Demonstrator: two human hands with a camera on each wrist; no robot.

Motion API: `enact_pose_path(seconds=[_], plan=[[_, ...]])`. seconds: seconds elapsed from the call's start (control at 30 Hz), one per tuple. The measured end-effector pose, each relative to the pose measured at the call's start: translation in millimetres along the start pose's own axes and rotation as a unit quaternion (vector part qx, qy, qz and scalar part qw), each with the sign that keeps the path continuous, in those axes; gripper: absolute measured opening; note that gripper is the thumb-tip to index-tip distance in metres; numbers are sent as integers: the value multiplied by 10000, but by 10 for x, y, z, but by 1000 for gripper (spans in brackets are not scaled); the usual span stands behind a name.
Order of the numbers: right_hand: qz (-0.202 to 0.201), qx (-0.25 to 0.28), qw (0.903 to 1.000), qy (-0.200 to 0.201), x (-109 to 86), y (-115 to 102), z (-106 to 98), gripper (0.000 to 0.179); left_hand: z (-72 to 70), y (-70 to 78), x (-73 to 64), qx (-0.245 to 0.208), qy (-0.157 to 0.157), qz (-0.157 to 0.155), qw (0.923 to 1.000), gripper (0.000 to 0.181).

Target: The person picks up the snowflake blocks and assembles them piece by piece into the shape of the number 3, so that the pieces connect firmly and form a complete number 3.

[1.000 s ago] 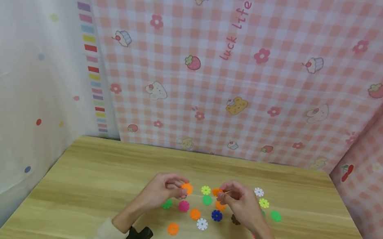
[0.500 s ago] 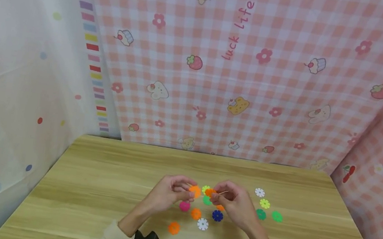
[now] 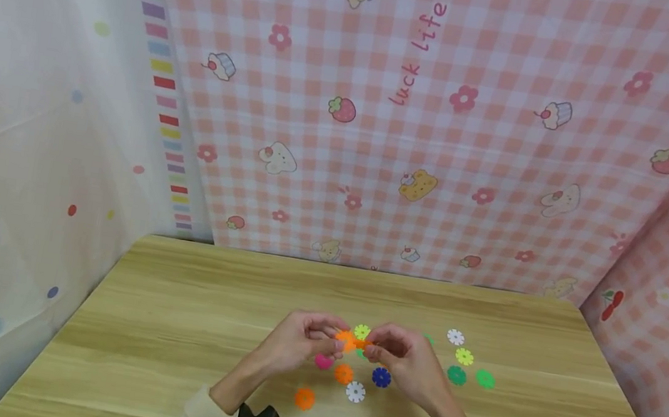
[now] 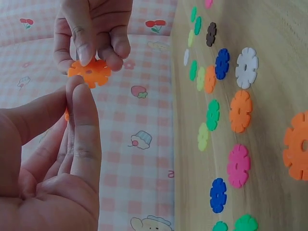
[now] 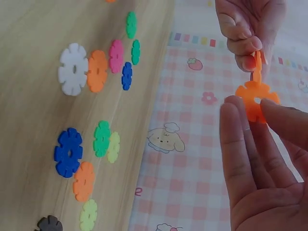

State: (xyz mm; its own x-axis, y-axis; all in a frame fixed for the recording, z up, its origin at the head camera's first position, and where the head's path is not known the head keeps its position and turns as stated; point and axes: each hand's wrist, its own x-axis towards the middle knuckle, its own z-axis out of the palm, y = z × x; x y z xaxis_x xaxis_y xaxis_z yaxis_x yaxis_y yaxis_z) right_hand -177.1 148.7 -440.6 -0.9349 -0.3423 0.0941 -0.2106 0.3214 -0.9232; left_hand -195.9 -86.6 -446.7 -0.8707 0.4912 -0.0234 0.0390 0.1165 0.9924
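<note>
My left hand (image 3: 302,345) pinches an orange notched disc (image 3: 344,340), a flower-shaped plastic piece, between thumb and fingertips. A second orange notched disc (image 5: 255,98) is pinched by my right hand (image 3: 408,365). In the right wrist view the left hand's disc (image 5: 257,67) stands edge-on, turned crosswise, with its lower edge right at the rim of the right hand's disc. From the left wrist camera the right hand's disc (image 4: 91,73) shows its flat side, while the left fingers mostly hide their own disc. Both hands are raised over the table.
Loose discs lie on the wooden table (image 3: 197,303): an orange one (image 3: 304,398), a white one (image 3: 355,392), a dark blue one (image 3: 381,378), and several green and yellow ones at the right. A checked cloth (image 3: 423,135) hangs behind the table.
Both hands have moved toward each other, the left one rightward and the right one leftward. The two orange discs, apart before, now meet edge to edge.
</note>
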Motion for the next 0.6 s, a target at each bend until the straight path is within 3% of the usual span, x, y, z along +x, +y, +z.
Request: enact_pose_path(seconds=[0.3,0.6], plan=[[-352,-300,9987,229,-41,34,24,13,22,-10,15,-151,-151,-32,9998,31],[-669,-371,9954,568,-69,49,59,15,50,3,4,-234,-89,-115,9996,30]])
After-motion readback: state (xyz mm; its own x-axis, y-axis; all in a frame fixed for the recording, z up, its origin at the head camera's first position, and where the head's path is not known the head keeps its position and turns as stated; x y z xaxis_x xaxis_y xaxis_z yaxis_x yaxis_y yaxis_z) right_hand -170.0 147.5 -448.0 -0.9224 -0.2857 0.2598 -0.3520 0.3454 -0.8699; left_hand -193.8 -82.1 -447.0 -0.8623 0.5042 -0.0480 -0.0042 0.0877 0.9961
